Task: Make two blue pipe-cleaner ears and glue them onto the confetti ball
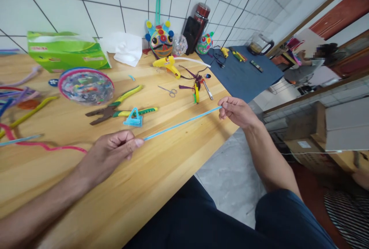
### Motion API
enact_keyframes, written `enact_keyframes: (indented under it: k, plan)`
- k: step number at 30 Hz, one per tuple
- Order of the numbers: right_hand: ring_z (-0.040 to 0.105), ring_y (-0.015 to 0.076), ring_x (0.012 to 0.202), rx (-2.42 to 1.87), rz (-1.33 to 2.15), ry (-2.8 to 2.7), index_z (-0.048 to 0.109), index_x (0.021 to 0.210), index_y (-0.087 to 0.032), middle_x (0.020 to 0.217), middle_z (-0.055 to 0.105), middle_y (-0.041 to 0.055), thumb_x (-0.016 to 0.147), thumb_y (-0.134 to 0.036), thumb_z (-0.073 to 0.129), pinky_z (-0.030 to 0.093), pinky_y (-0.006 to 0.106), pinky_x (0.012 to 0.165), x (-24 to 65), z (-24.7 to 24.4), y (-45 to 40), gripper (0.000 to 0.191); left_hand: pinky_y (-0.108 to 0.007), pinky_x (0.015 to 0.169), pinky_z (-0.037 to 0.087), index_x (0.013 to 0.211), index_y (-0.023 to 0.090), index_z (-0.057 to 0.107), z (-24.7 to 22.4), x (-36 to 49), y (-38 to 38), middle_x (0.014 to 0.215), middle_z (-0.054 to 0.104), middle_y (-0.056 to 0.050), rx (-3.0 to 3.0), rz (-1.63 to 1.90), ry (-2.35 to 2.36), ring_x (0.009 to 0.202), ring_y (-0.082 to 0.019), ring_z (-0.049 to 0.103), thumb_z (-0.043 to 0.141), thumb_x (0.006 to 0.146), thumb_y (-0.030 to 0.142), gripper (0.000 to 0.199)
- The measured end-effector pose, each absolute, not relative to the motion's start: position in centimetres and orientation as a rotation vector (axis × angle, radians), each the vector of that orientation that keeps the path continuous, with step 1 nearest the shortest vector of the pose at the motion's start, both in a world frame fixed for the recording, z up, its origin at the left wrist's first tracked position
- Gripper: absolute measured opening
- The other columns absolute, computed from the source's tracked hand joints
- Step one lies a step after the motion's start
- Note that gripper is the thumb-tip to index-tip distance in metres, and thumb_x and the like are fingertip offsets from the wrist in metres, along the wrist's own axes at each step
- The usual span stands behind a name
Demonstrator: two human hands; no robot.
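Observation:
A light blue pipe cleaner (pixel 181 123) is stretched straight between my two hands, above the wooden table's front part. My left hand (pixel 113 151) pinches its near end between thumb and fingers. At the far end, my right hand (pixel 235 111) pinches it with the fingertips, close to the table's right edge. Just beyond my left hand lies a small blue bent piece with a triangle shape (pixel 134 119), resting by the pliers (pixel 115 106) with green and yellow handles. Small scissors (pixel 168 91) lie farther back.
On the left are a bowl of small bits (pixel 86 87) and several loose pipe cleaners (pixel 57 147). A green tissue pack (pixel 66 50), a yellow glue gun (pixel 168 64) and a decorated animal-head ornament (pixel 160 41) stand toward the tiled wall. A person (pixel 309 62) sits beyond the doorway.

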State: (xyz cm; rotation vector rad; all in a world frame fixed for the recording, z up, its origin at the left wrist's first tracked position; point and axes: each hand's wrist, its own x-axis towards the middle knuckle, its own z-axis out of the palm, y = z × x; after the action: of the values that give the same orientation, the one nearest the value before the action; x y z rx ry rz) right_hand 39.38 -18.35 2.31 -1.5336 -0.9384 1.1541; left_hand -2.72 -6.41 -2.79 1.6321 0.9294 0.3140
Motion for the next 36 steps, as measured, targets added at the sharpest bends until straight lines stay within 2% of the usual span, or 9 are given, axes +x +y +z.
enact_keyframes:
  k: [8,16,19,21,23,25,28,33,36]
  plan:
    - [0.063,0.0142,0.051,-1.608,1.106,-1.022,0.073,0.091,-0.021,0.060,0.071,-0.0018,0.071,-0.061,0.099,0.049,0.027,0.049,38.7,3.7,-17.8,0.052,-0.024,0.052,0.031,0.059,0.022,0.053,-0.9,-2.6,-6.6,0.055,0.047,0.005,1.566,0.530,1.001,0.054,-0.010,0.037,0.072,0.084,0.051,0.043]
    - [0.066,0.0159,0.054,-1.630,1.166,-1.184,0.074,0.094,-0.021,0.065,0.073,0.0001,0.080,-0.064,0.094,0.054,0.030,0.053,38.6,5.1,-18.0,0.050,-0.024,0.054,0.032,0.059,0.021,0.054,0.0,-2.8,-6.3,0.052,0.049,0.006,1.581,0.783,1.020,0.053,-0.009,0.039,0.071,0.086,0.038,0.037]
    - [0.065,0.0151,0.053,-1.678,1.114,-1.259,0.073,0.085,-0.021,0.065,0.074,0.0013,0.082,-0.071,0.089,0.055,0.030,0.054,38.2,5.8,-18.2,0.053,-0.024,0.056,0.036,0.060,0.021,0.055,0.3,-3.8,-5.6,0.054,0.052,0.004,1.679,0.803,0.978,0.054,-0.010,0.044,0.067,0.094,0.041,0.041]
    - [0.067,0.0147,0.054,-1.688,1.041,-1.337,0.071,0.077,-0.021,0.065,0.074,0.0020,0.085,-0.073,0.085,0.057,0.030,0.057,37.2,6.5,-18.4,0.055,-0.025,0.067,0.047,0.073,0.020,0.072,0.8,-4.6,-5.0,0.069,0.069,-0.001,1.854,0.686,0.828,0.068,-0.014,0.062,0.065,0.098,0.044,0.035]
    - [0.069,0.0151,0.056,-1.672,0.988,-1.428,0.071,0.076,-0.021,0.064,0.075,0.0024,0.090,-0.073,0.081,0.058,0.029,0.059,35.5,7.2,-18.6,0.054,-0.029,0.086,0.054,0.097,0.023,0.082,1.6,-5.1,-4.9,0.099,0.082,-0.006,1.933,0.631,0.756,0.096,-0.022,0.073,0.066,0.100,0.047,0.029]
    - [0.072,0.0158,0.061,-1.676,0.981,-1.545,0.073,0.078,-0.022,0.067,0.077,0.0028,0.095,-0.071,0.076,0.058,0.029,0.061,33.2,7.8,-18.7,0.051,-0.035,0.101,0.056,0.113,0.026,0.082,2.5,-5.0,-5.6,0.123,0.082,-0.008,1.905,0.612,0.733,0.116,-0.027,0.072,0.065,0.102,0.052,0.033]
    - [0.072,0.0147,0.062,-1.658,1.023,-1.745,0.072,0.076,-0.024,0.068,0.078,-0.0001,0.104,-0.058,0.068,0.055,0.026,0.060,29.3,7.9,-18.3,0.044,-0.040,0.110,0.056,0.126,0.027,0.079,3.1,-3.7,-7.6,0.137,0.078,-0.009,1.771,0.509,0.674,0.129,-0.030,0.070,0.064,0.104,0.058,0.041]
    - [0.073,0.0114,0.066,-1.559,0.888,-2.019,0.071,0.085,-0.025,0.073,0.079,-0.0048,0.108,-0.036,0.065,0.049,0.024,0.066,24.1,6.4,-15.9,0.026,-0.034,0.093,0.058,0.102,0.020,0.076,1.0,-0.6,-10.3,0.100,0.080,-0.007,1.389,0.352,0.593,0.099,-0.022,0.074,0.072,0.098,0.060,0.040]
    - [0.069,0.0108,0.064,-1.536,0.818,-2.081,0.068,0.082,-0.023,0.070,0.077,-0.0051,0.105,-0.033,0.067,0.043,0.024,0.065,22.8,5.1,-13.8,0.025,-0.024,0.059,0.044,0.090,0.020,0.067,-0.4,0.0,-10.4,0.063,0.059,0.004,1.116,0.418,0.648,0.054,-0.010,0.051,0.072,0.095,0.064,0.044]
